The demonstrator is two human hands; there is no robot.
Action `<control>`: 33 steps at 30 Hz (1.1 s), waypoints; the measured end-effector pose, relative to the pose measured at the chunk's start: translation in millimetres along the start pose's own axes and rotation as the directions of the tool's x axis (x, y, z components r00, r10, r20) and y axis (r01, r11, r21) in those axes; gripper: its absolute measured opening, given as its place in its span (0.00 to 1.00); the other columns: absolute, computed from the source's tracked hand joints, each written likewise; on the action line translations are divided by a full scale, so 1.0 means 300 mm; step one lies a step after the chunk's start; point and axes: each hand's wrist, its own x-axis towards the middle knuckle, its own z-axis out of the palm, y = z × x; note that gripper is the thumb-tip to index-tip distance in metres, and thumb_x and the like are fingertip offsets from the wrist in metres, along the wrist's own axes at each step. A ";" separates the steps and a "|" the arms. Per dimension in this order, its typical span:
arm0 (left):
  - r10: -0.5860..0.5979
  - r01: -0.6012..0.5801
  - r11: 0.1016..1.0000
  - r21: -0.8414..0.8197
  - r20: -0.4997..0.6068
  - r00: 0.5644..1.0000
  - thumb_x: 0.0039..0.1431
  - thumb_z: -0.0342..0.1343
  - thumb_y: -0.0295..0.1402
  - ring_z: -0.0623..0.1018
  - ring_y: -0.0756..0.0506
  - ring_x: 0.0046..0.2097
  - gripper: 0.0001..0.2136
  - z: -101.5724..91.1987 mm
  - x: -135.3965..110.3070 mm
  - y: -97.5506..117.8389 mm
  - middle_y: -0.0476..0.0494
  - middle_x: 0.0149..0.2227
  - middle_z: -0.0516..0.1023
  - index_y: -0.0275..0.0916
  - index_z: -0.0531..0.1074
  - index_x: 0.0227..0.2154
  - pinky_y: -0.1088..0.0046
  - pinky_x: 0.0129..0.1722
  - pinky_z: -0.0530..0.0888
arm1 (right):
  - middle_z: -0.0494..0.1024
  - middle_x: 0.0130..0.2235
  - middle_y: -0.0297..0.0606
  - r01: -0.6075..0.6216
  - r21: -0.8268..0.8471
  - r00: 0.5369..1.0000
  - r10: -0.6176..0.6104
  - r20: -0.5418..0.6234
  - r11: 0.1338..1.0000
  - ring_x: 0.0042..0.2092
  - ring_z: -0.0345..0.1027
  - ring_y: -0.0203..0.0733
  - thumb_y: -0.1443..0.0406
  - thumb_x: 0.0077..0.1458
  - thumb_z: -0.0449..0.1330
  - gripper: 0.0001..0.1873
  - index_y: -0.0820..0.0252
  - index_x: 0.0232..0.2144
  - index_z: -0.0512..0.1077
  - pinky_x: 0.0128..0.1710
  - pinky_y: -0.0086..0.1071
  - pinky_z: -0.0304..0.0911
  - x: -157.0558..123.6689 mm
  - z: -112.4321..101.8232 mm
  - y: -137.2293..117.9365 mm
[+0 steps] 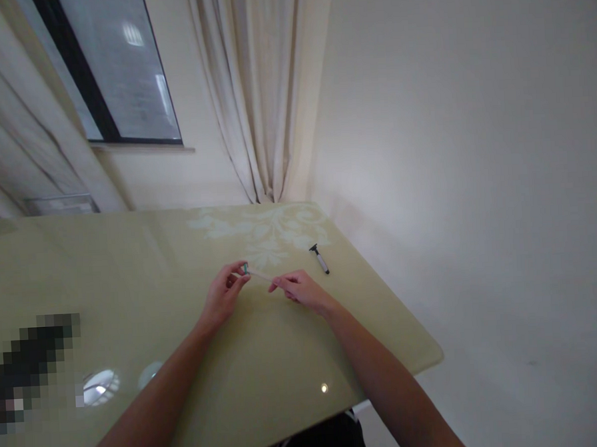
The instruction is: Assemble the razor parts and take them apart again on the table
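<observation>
Between my hands is what looks like a razor (259, 275), with a thin pale handle and a small teal head set crosswise at its left end. The thumb and fingers of my left hand (226, 290) pinch the teal head from above and below. My right hand (302, 289) grips the far end of the handle between thumb and fingers, the index finger lying along it. Just beyond my right hand, a second razor (320, 259) lies on the table, with a black head and a grey and black handle. My fingers partly cover the held razor's ends.
The glossy pale green table (266, 372) has a white floral pattern at its far edge and lamp reflections on its surface. A blurred dark patch (31, 371) covers the left side. Curtains (251, 86), a window (120, 66) and a white wall (466, 175) surround the table.
</observation>
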 end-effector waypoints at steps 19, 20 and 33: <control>-0.014 0.014 1.000 0.004 0.023 1.000 0.56 0.62 0.44 0.67 0.52 0.26 0.20 0.001 -0.001 0.010 0.48 0.35 0.73 0.38 0.75 0.48 0.76 0.25 0.64 | 0.56 0.19 0.25 -0.006 -0.040 0.999 0.005 -0.035 0.999 0.22 0.46 0.31 0.46 0.63 0.57 0.27 0.66 0.38 0.82 0.23 0.29 0.44 0.009 0.000 0.004; -0.010 0.010 1.000 0.004 0.027 1.000 0.56 0.62 0.44 0.67 0.52 0.26 0.20 0.002 -0.001 0.009 0.49 0.35 0.73 0.38 0.75 0.48 0.76 0.25 0.65 | 0.56 0.19 0.25 -0.001 -0.052 0.998 -0.003 -0.065 0.999 0.22 0.46 0.31 0.47 0.63 0.58 0.27 0.66 0.37 0.82 0.23 0.28 0.43 0.011 -0.001 0.007; 0.010 -0.010 1.000 0.022 0.010 1.000 0.57 0.61 0.44 0.67 0.52 0.25 0.19 0.001 -0.003 0.008 0.49 0.35 0.74 0.39 0.76 0.48 0.76 0.25 0.64 | 0.57 0.20 0.26 -0.015 -0.095 0.989 0.001 -0.149 0.995 0.22 0.47 0.31 0.48 0.64 0.58 0.26 0.65 0.35 0.83 0.24 0.29 0.43 0.011 0.005 0.004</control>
